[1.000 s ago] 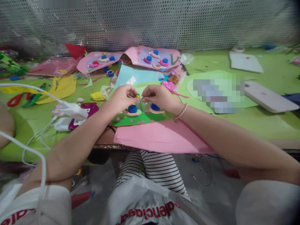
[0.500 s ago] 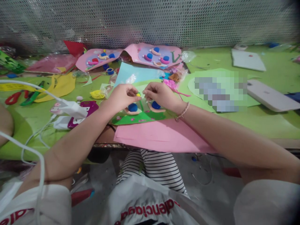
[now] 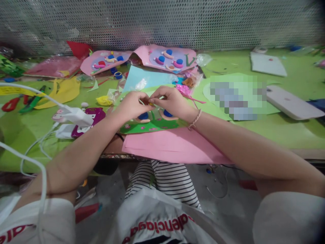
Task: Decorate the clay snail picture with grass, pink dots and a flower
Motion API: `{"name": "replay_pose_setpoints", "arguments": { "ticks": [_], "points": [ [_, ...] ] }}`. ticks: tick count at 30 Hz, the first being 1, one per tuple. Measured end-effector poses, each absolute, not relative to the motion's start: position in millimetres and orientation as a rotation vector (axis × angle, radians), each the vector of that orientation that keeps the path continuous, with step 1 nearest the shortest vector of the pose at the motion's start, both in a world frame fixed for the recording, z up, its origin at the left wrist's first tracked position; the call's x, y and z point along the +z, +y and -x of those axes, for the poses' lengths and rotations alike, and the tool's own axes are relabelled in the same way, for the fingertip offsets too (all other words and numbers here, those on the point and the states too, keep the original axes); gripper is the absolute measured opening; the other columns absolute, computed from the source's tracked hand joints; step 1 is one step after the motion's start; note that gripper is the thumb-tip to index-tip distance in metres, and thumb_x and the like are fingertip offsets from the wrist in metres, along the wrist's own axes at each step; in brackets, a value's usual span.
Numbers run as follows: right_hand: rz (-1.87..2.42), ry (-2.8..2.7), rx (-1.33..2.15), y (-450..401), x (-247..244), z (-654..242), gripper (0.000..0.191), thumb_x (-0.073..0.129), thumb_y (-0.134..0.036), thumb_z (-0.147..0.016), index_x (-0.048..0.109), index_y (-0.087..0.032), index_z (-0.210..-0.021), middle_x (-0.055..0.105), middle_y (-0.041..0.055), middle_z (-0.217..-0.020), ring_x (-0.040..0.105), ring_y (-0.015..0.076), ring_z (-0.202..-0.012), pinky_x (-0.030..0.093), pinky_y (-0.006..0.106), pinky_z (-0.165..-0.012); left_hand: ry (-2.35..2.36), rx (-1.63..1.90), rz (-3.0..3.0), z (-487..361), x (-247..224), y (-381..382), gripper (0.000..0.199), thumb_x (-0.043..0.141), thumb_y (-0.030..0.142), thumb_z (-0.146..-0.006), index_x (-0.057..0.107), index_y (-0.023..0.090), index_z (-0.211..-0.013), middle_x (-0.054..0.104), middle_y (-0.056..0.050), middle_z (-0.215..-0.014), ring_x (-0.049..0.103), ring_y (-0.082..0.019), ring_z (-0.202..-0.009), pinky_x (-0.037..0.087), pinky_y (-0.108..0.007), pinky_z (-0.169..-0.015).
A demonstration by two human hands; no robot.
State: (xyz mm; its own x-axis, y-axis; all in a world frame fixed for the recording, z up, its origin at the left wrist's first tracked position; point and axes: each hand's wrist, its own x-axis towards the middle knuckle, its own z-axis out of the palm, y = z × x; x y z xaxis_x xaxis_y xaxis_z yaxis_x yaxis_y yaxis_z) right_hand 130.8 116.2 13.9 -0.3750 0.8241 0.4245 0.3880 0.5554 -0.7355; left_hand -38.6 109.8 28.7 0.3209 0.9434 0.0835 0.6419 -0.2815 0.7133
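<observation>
My left hand [image 3: 133,105] and my right hand [image 3: 172,101] meet fingertip to fingertip above a green paper picture [image 3: 152,126], both closed in a pinch. A small yellow piece [image 3: 151,104] that looks like modelling clay shows at the fingertips, mostly covered by them. On the picture, beneath my hands, are two clay snails with peach bodies: the left snail [image 3: 143,116] and the right snail [image 3: 168,114] have round blue shells. A thin green stem [image 3: 153,115] stands between them, and small pink flowers dot the dark green strip below.
Pink sheets [image 3: 172,145] lie at the table's front edge. Behind my hands are a light blue sheet [image 3: 149,77] and pink snail pictures [image 3: 148,54]. Left are scissors [image 3: 30,103], yellow paper [image 3: 63,93] and a charger with cables [image 3: 76,117]. Right lies a phone [image 3: 291,101].
My right hand has moved left, closing the small gap, so its fingertips now touch those of my left hand. The yellow piece is more hidden than before.
</observation>
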Motion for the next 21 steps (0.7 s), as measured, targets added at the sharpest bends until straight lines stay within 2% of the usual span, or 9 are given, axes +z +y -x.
{"name": "replay_pose_setpoints", "arguments": {
  "ticks": [10,18,21],
  "points": [
    [1.060,-2.037,0.622,114.9,13.8,-129.4,0.008,0.063,-0.022,-0.078,0.067,-0.016,-0.078,0.061,0.0017,-0.076,0.055,0.0103,-0.072,0.043,0.023,-0.067,1.391,0.678,-2.003,37.9,28.5,107.8,0.018,0.066,0.032,-0.065,0.064,0.016,-0.071,0.065,-0.002,-0.069,0.059,-0.015,-0.065,0.044,-0.024,-0.056],
    [1.072,-2.015,0.614,114.9,13.4,-129.1,0.010,0.060,-0.022,-0.080,0.066,-0.014,-0.079,0.061,0.0023,-0.078,0.053,0.0099,-0.071,0.041,0.023,-0.066,1.424,0.664,-1.973,38.6,30.7,107.6,0.020,0.066,0.030,-0.066,0.066,0.016,-0.079,0.066,-0.004,-0.077,0.059,-0.015,-0.067,0.041,-0.021,-0.050],
    [1.074,-1.988,0.623,115.6,14.2,-129.3,0.009,0.059,-0.020,-0.079,0.066,-0.014,-0.077,0.062,0.0019,-0.076,0.051,0.0093,-0.068,0.040,0.023,-0.065,1.408,0.686,-1.935,39.2,30.1,108.6,0.021,0.067,0.031,-0.067,0.067,0.016,-0.082,0.067,-0.004,-0.079,0.059,-0.014,-0.068,0.043,-0.022,-0.052]
  ]
}}
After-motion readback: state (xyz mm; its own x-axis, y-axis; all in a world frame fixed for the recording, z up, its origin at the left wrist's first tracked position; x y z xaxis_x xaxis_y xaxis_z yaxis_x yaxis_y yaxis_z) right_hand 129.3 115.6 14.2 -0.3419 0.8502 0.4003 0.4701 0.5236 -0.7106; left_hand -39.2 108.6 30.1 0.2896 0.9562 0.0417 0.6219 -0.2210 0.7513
